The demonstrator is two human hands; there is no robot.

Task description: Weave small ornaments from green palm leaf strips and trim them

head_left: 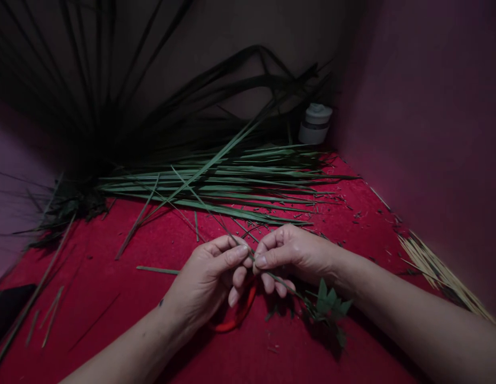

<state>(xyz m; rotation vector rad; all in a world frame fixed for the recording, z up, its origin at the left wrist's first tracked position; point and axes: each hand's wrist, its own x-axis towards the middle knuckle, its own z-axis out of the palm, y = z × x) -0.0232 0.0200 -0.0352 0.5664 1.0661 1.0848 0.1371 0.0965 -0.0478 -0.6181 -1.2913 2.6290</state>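
Note:
My left hand (216, 272) and my right hand (290, 256) meet over the red surface, thumbs and fingertips pinched close together. Between them runs a thin green stem (286, 284), gripped by both. At its lower right end, below my right wrist, spreads a cluster of pointed green leaf pieces (331, 303). The stretch of stem inside the fingertips is mostly hidden. Partly covered by my left hand, a bright orange-red loop (234, 324) lies underneath; its kind does not show. A short green strip (157, 270) pokes out left of my left hand.
Long green leaf blades (232, 186) lie in a pile beyond my hands on the red surface (184, 352). A white lidded container (315, 124) stands at the back. Pale thin sticks (444, 274) rest along the right wall. A dark object (10, 306) sits at the left edge.

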